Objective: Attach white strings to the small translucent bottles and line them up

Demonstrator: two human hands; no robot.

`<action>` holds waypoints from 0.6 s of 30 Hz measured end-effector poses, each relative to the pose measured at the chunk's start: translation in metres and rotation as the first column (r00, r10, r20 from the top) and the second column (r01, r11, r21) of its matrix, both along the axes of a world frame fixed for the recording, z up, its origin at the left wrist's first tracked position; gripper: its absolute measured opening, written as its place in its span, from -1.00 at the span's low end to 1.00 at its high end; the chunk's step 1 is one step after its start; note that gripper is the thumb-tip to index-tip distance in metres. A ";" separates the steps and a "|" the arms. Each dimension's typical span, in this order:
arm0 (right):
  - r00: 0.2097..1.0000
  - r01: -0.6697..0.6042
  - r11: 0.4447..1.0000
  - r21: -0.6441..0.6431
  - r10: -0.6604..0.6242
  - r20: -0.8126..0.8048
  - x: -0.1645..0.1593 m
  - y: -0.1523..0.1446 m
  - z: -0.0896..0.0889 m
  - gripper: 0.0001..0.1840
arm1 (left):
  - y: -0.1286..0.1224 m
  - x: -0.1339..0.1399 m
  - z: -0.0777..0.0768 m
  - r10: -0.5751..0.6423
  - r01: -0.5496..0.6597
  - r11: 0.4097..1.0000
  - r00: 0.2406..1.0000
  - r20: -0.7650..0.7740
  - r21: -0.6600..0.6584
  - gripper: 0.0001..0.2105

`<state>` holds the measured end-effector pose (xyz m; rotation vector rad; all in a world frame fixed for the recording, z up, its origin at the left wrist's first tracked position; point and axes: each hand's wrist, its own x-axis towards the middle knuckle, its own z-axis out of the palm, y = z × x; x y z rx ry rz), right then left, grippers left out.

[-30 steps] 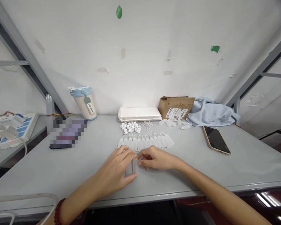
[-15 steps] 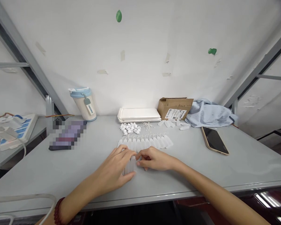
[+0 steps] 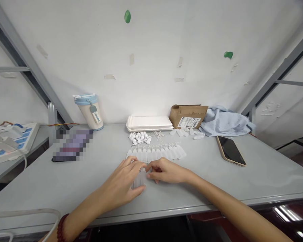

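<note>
My left hand (image 3: 125, 179) spans a few translucent plastic tubes (image 3: 141, 179) lying side by side, fingers at their far end and thumb at the near end. At the right side of these tubes is my right hand (image 3: 163, 170), its index finger and thumb curled close together and touching or nearly touching the outermost tube. Whether something small sits in that pinch is hidden. Just beyond both hands lies a neat row of similar translucent tubes (image 3: 164, 153) with thin white strings at their far ends.
Behind the row are small white caps (image 3: 139, 137), loose strings (image 3: 158, 135) and scattered tubes (image 3: 183, 132). Farther back stand white packets (image 3: 150, 123), a cardboard box (image 3: 188, 116) and a blue cloth (image 3: 224, 122). A phone (image 3: 231, 150) lies right; a tumbler (image 3: 91, 112) stands left.
Hardly anything differs. Both hands keep their place at the tubes, and the whole view has shifted very slightly.
</note>
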<state>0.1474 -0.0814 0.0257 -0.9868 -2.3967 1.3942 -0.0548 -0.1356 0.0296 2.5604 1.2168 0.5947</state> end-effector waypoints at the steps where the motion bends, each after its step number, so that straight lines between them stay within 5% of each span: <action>1: 1.000 -0.001 1.000 0.002 0.001 -0.001 0.000 0.000 0.000 -0.71 | 0.000 0.000 0.000 -0.004 0.004 1.000 1.000 0.007 -0.001 -0.62; 18: 1.000 -0.023 1.000 0.007 0.022 0.006 0.001 0.000 0.000 -0.70 | 0.000 -0.004 -0.001 -0.007 0.010 0.998 0.999 0.037 -0.067 -0.65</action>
